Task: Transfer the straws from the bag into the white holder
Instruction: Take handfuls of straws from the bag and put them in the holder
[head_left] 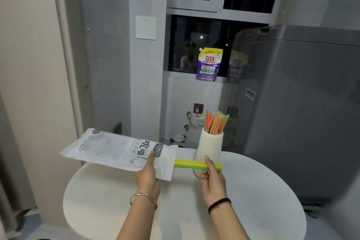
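Bag (116,150) first, held level above the round table (116,200) by the left hand (148,173), thumb clamped near its open end. I see yellow and green straws (187,163) poking out, pinched by the right hand (211,177), just before the white holder (209,148), part filled.

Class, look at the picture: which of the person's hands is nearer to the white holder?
The right. The right hand pinches a bundle of straws just in front of the white holder; the left hand grips the bag further to its left.
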The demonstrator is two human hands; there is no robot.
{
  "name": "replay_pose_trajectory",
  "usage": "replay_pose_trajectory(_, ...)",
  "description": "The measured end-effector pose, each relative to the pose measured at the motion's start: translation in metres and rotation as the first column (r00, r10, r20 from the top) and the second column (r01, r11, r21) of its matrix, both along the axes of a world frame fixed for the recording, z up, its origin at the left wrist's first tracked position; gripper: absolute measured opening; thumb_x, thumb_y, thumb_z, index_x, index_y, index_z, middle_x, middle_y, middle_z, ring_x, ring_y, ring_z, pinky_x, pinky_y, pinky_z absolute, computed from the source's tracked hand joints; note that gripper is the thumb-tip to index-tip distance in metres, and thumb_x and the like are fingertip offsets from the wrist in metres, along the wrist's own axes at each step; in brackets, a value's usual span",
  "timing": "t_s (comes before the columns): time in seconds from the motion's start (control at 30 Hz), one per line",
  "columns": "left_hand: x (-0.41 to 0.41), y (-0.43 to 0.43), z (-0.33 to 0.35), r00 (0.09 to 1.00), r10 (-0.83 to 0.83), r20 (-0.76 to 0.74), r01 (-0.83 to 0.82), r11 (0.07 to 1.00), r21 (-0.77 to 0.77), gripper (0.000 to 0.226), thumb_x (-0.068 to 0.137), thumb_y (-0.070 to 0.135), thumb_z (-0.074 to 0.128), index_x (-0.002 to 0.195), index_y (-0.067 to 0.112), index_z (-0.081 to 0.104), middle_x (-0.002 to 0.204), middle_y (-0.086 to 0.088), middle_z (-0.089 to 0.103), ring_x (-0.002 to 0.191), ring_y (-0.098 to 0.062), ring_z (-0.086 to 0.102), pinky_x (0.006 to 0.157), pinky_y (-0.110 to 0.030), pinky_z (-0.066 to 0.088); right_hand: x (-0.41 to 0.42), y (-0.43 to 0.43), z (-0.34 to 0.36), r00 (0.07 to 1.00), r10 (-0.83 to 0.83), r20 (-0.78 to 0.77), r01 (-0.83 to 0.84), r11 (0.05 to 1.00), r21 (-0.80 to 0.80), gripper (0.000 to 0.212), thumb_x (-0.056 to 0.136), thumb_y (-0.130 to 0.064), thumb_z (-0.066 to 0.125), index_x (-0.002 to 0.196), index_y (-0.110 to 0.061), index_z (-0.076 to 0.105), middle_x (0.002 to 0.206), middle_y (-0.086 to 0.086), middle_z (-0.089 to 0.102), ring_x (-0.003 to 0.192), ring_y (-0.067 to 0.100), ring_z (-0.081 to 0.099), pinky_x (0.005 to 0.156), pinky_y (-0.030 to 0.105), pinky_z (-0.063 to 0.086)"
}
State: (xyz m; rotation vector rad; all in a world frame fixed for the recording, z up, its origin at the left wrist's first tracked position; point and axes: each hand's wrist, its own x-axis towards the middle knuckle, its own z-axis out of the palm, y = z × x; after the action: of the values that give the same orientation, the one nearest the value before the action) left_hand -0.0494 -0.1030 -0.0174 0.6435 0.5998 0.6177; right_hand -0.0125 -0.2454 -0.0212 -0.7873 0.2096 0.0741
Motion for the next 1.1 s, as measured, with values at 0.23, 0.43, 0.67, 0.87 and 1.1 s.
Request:
replay_pose_trajectory(0.23, 0.004, -0.025, -0.001, 0.995, -0.098, -0.017, 0.097, 0.994, -0.047, 0.049, 0.087, 0.009, 0.068, 0.133, 0.004, 0.053, 0.132, -0.012, 0.061, 0.112, -0.027, 0.061, 0.094, -0.04, 0.049, -0.012, 0.018, 0.004, 0.977, 0.171, 0.124, -0.129, 0.948, -0.29, 0.017, 0.09, -0.017, 0.059, 0.076, -0.008, 0.06, 0.054, 0.001, 0.051, 0.044, 0.01, 0.044, 0.04, 0.019, 0.038)
replay_pose_trajectory(0.43, 0.001, -0.023, 0.002, 0.993, -0.115, 0.028, 0.118, 0.98, -0.162, 0.043, 0.09, 0.017, 0.064, 0.131, 0.012, 0.052, 0.125, -0.007, 0.062, 0.095, -0.02, 0.061, 0.076, -0.035, 0.052, -0.007, 0.009, 0.007, 0.984, -0.006, 0.18, 0.09, 0.883, -0.46, 0.035, 0.095, -0.02, 0.047, 0.063, -0.007, 0.055, 0.049, 0.004, 0.038, 0.039, 0.013, 0.037, 0.042, 0.02, 0.033)
replay_pose_trajectory(0.67, 0.002, -0.019, 0.0, 0.997, -0.08, 0.01, 0.08, 0.978, -0.191, 0.041, 0.098, 0.027, 0.051, 0.136, 0.012, 0.048, 0.134, -0.008, 0.058, 0.08, -0.015, 0.059, 0.083, -0.038, 0.051, -0.003, -0.001, 0.01, 0.987, -0.077, 0.144, 0.123, 0.931, -0.344, 0.04, 0.095, -0.02, 0.048, 0.056, -0.009, 0.053, 0.045, -0.005, 0.047, 0.037, 0.003, 0.045, 0.037, 0.014, 0.037)
replay_pose_trajectory(0.87, 0.005, -0.031, -0.001, 0.992, -0.122, 0.016, 0.123, 0.976, -0.18, 0.038, 0.101, 0.021, 0.046, 0.137, 0.01, 0.046, 0.139, -0.014, 0.054, 0.108, -0.028, 0.056, 0.105, -0.051, 0.042, -0.01, 0.014, 0.007, 0.963, 0.18, 0.202, -0.046, 0.844, -0.534, 0.033, 0.094, -0.019, 0.051, 0.063, -0.009, 0.059, 0.041, -0.012, 0.045, 0.036, 0.003, 0.036, 0.037, 0.013, 0.027)
replay_pose_trajectory(1.1, 0.003, -0.02, 0.001, 0.996, -0.083, 0.024, 0.086, 0.974, -0.21, 0.04, 0.101, 0.019, 0.046, 0.14, 0.011, 0.045, 0.14, -0.01, 0.054, 0.104, -0.022, 0.054, 0.092, -0.043, 0.045, -0.003, -0.001, 0.013, 0.982, 0.015, 0.189, 0.067, 0.905, -0.419, 0.034, 0.094, -0.015, 0.05, 0.06, -0.01, 0.051, 0.057, 0.002, 0.046, 0.044, 0.007, 0.044, 0.037, 0.013, 0.034)
